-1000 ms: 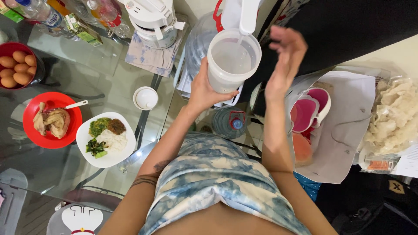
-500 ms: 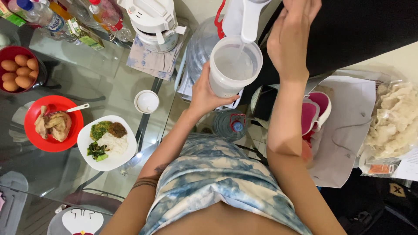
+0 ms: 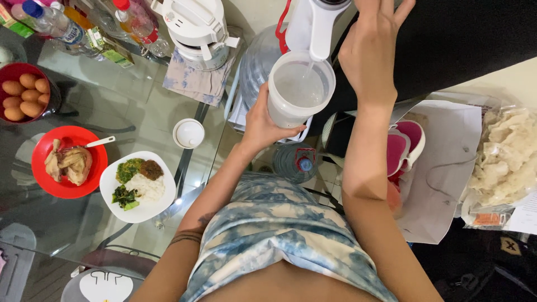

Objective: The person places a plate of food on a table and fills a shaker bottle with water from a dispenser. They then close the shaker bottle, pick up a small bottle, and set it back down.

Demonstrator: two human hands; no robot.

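My left hand (image 3: 263, 126) wraps its fingers round the translucent tub (image 3: 299, 89) under the white pump spout (image 3: 321, 28), my right hand (image 3: 369, 53) presses the pump top, and water only partly fills it.

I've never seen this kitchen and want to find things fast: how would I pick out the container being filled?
Start at the glass table and look to its right edge, where a white water dispenser spout hangs at the top. Directly under it the left hand holds a translucent white plastic jug. Unlike the small white lid and the plates nearby, it is tall, open-topped and has water in it.
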